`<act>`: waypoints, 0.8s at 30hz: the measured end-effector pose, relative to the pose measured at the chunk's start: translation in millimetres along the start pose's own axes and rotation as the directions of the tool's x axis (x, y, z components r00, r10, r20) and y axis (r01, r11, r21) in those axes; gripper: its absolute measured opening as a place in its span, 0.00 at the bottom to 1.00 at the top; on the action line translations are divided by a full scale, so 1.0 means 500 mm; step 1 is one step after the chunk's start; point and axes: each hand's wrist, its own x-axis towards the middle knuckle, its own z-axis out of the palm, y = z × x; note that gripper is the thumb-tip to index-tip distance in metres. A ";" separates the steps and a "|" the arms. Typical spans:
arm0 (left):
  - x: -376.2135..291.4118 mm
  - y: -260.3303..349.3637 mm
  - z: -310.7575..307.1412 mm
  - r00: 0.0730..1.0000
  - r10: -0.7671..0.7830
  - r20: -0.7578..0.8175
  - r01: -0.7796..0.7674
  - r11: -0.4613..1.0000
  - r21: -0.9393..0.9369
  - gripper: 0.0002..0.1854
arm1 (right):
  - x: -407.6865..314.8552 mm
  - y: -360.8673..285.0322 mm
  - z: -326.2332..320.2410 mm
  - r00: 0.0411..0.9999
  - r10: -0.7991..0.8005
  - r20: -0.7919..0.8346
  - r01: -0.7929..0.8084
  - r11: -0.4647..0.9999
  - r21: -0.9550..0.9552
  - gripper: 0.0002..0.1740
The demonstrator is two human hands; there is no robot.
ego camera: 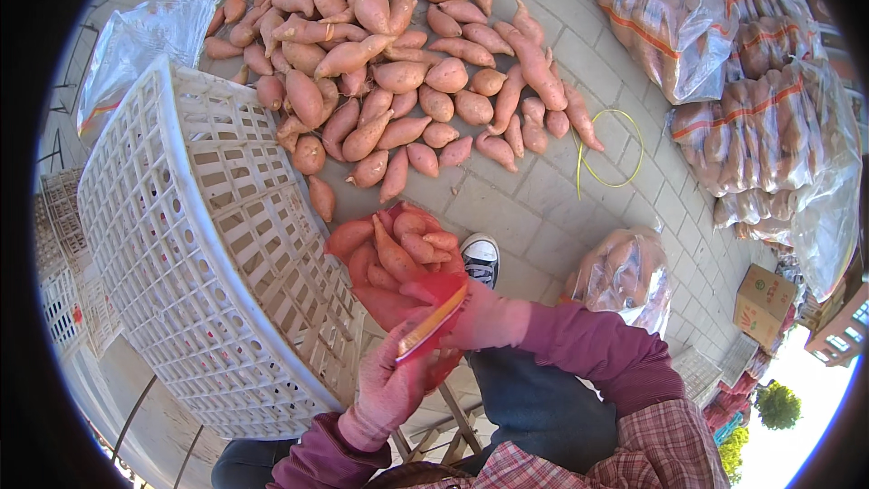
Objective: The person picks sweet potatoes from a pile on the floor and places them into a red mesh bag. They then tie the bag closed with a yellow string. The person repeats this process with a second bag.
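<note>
A red mesh bag (380, 302) filled with sweet potatoes (394, 251) hangs in front of my knees. Both hands appear to wear pinkish gloves. My left hand (387, 384) grips the gathered upper part of the bag on the near side. Across from it, my right hand (492, 319) holds the red mesh too; its fingertips are partly hidden. Between the hands stretches a yellow-orange strip (434, 322) edged in red, at the bag's mouth. Beyond the bag, a large pile of loose sweet potatoes (400, 75) lies on the paving.
A white plastic crate (170, 217) stands tilted at left, beside a clear plastic bag (146, 47). Filled clear bags (747, 129) are stacked at right. A smaller filled bag (621, 268) sits near my right knee. A yellow strap (641, 149) and a cardboard box (764, 302) lie on the paving.
</note>
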 end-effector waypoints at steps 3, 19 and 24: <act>0.013 -0.004 -0.052 0.992 0.012 -0.126 -0.015 1.000 -0.025 0.14 | 0.001 0.045 -0.195 0.821 0.310 0.480 -0.549 0.664 0.509 0.18; 0.019 0.036 -0.063 0.936 -0.311 0.163 0.318 0.948 -0.018 0.15 | -0.054 0.268 -0.268 0.525 0.783 -0.334 -0.413 0.578 0.704 0.27; 0.007 -0.003 -0.040 0.996 -0.018 0.091 0.032 0.987 -0.156 0.19 | -0.268 -0.044 -0.236 0.696 0.707 0.124 -0.597 0.474 0.648 0.35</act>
